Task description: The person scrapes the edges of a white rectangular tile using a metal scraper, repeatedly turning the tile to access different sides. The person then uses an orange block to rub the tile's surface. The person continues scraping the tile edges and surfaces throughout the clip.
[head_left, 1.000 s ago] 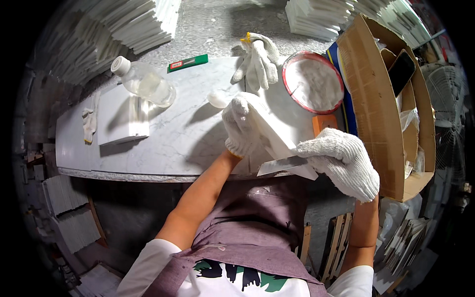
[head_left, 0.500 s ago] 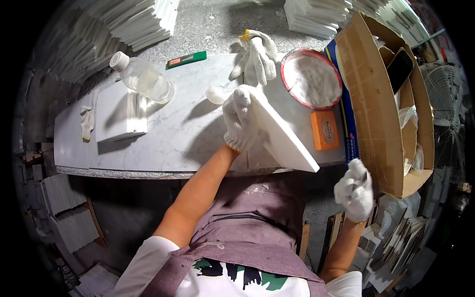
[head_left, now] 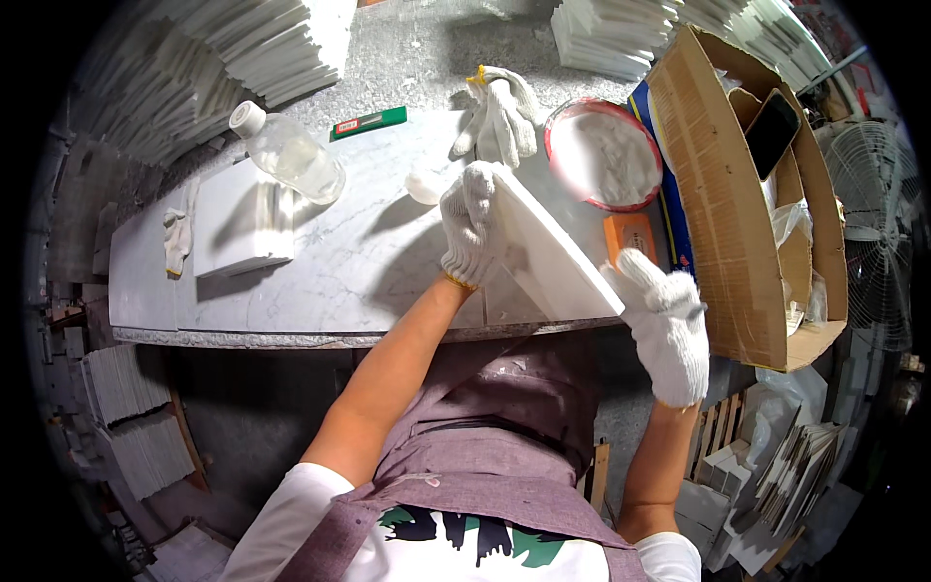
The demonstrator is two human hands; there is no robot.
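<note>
Matt, ribbed knit cloth covers the left hand (head_left: 469, 223) and right hand (head_left: 667, 325). The tile (head_left: 561, 244) looks smooth and matt; the table (head_left: 339, 272) has a smooth, stone-like veined top and rough front edge. The bottle (head_left: 299, 163) is clear, glossy plastic, the box (head_left: 722, 213) matt cardboard, the phone (head_left: 774, 136) shiny, the apron (head_left: 514, 461) dull woven cloth.

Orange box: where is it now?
Head view, right of centre: the orange box sits on the tabletop, just below the red-rimmed bowl in the picture, partly hidden by the right hand.
</note>
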